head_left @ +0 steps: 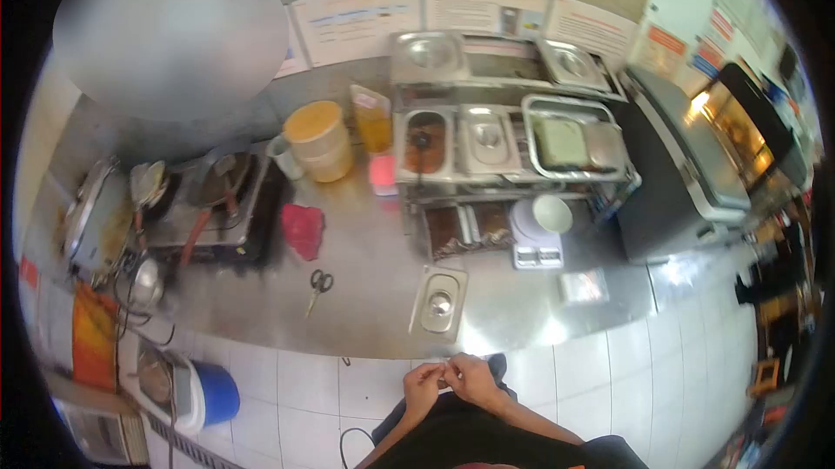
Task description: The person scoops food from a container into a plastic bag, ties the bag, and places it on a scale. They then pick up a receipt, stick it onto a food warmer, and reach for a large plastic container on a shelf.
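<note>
My left hand [423,382] and my right hand [470,378] meet in front of my body, just off the counter's front edge. Both have their fingers pinched together; whatever sits between the fingertips is too small to make out. Closest to them on the steel counter [374,312] lies a metal pan lid [437,304] with a round knob. Further left rest a pair of scissors [318,291] with dark handles and a crumpled red cloth [303,231]. A flat clear packet [584,287] lies to the right.
A rack of steel food pans [487,138] stands behind, with a white kitchen scale [537,247] carrying a bowl [552,213]. Pans sit on a stove [217,217] at left, near a yellow-lidded tub [320,143]. A dark appliance [670,173] borders the right; a blue bucket [216,392] stands below.
</note>
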Available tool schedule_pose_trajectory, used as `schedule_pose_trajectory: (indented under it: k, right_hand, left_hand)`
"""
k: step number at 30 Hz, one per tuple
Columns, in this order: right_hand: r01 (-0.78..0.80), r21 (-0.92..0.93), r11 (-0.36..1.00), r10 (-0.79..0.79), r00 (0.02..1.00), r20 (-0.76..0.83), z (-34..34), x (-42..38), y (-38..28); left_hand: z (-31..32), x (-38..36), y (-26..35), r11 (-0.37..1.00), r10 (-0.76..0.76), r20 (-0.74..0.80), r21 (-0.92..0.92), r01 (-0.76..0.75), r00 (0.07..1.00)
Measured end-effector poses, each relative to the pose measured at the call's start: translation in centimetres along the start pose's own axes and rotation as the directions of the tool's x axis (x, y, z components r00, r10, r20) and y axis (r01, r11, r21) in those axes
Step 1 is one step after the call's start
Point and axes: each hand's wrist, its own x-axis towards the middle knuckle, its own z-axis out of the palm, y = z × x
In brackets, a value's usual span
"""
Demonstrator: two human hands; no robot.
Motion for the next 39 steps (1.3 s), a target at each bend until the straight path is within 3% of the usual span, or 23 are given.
schedule_pose_trajectory:
  k: [2, 6, 8, 9, 11, 12, 13, 14, 15, 17, 18, 20, 21, 23, 24, 28, 33, 34, 36, 37, 39]
  right_hand:
    - [-0.111, 0.026, 0.993, 0.112, 0.994, -0.011, 0.3, -1.1, -0.9]
    - [-0.150, -0.049, 0.987, 0.144, 0.984, -0.104, 0.7, -2.7, -0.9]
    - [-0.134, -0.122, 0.983, 0.114, 0.980, -0.161, 0.3, -3.3, -1.2]
    - [-0.148, -0.126, 0.981, 0.123, 0.974, -0.189, 0.0, -3.7, -1.6]
    - [-0.303, 0.043, 0.952, 0.305, 0.928, -0.215, -1.4, -4.3, -2.3]
    - [-0.317, 0.036, 0.948, 0.314, 0.908, -0.276, -1.8, -4.7, -1.8]
    - [-0.330, 0.031, 0.944, 0.328, 0.916, -0.230, -1.9, -5.2, -1.3]
    - [-0.344, 0.026, 0.939, 0.342, 0.922, -0.182, -2.2, -5.8, -0.9]
    - [-0.359, 0.018, 0.933, 0.352, 0.903, -0.245, -2.8, -6.1, -1.1]
    - [-0.419, -0.056, 0.906, 0.411, 0.904, -0.119, -4.3, -6.1, -1.8]
    - [-0.426, -0.061, 0.903, 0.412, 0.897, -0.164, -4.4, -6.2, -1.4]
    - [-0.442, -0.017, 0.897, 0.432, 0.885, -0.174, -3.9, -6.5, -0.3]
    - [-0.439, -0.016, 0.898, 0.427, 0.882, -0.200, -3.7, -6.6, 0.4]
    - [-0.419, -0.046, 0.907, 0.405, 0.896, -0.184, -3.6, -7.0, 1.7]
    - [-0.413, -0.060, 0.909, 0.401, 0.904, -0.145, -3.9, -7.1, 1.9]
    - [-0.336, -0.057, 0.940, 0.330, 0.940, -0.088, -5.1, -7.3, 2.2]
    - [-0.365, -0.149, 0.919, 0.362, 0.931, -0.048, -5.7, -7.3, 1.7]
    - [-0.366, -0.156, 0.918, 0.362, 0.931, -0.051, -5.5, -7.4, 2.4]
    - [-0.308, -0.141, 0.941, 0.308, 0.951, -0.025, -4.4, -7.6, 4.1]
    - [-0.308, -0.149, 0.940, 0.307, 0.951, -0.028, -3.9, -7.8, 4.7]
    - [-0.264, -0.045, 0.963, 0.263, 0.964, -0.027, -3.3, -8.2, 5.7]
  left_hand:
    - [-0.4, -0.1, 0.1, 0.998, -0.032, 0.055, 0.054, 0.029, 0.998]
    - [-0.5, 0.2, 0.1, 0.968, 0.007, 0.149, 0.246, -0.044, 0.989]
    - [-0.6, 0.5, -0.6, 0.979, -0.190, 0.157, 0.106, 0.174, 0.969]
    - [-0.7, 0.4, -0.7, 0.977, -0.193, 0.183, 0.122, 0.173, 0.964]
    - [-0.3, 1.3, -0.5, 0.855, 0.055, 0.436, 0.445, -0.268, 0.898]
    - [0.3, 1.2, 0.2, 0.854, 0.030, 0.503, 0.436, -0.284, 0.864]
    - [0.4, 1.5, -0.3, 0.849, 0.020, 0.560, 0.428, -0.310, 0.828]
    - [0.3, 1.7, -1.0, 0.827, 0.053, 0.566, 0.437, -0.354, 0.823]
    - [0.5, 2.2, -1.7, 0.803, 0.095, 0.573, 0.439, -0.403, 0.814]
    - [1.4, 2.4, -1.6, 0.790, 0.067, 0.596, 0.458, -0.408, 0.800]
    - [2.2, 2.0, -1.1, 0.785, 0.072, 0.631, 0.442, -0.434, 0.772]
    - [3.5, 1.4, -0.4, 0.854, 0.017, 0.549, 0.426, -0.298, 0.835]
    - [3.3, 2.4, -1.7, 0.849, 0.024, 0.569, 0.422, -0.317, 0.822]
    - [1.9, 5.1, -5.3, 0.913, -0.260, 0.469, 0.403, 0.057, 0.844]
    - [1.5, 6.0, -5.6, 0.849, -0.302, 0.522, 0.528, -0.024, 0.798]
    - [1.4, 8.0, -7.1, 0.876, -0.332, 0.639, 0.481, -0.023, 0.694]
    - [1.4, 7.7, -9.4, 0.881, -0.056, 0.619, 0.399, -0.253, 0.783]
    - [1.9, 7.6, -9.5, 0.884, -0.052, 0.623, 0.393, -0.255, 0.780]
    - [1.8, 6.2, -8.9, 0.799, -0.101, 0.457, 0.566, -0.201, 0.884]
    - [1.9, 5.7, -8.5, 0.803, -0.098, 0.462, 0.560, -0.204, 0.882]
    - [2.0, 4.6, -7.6, 0.622, -0.268, 0.496, 0.744, -0.244, 0.826]
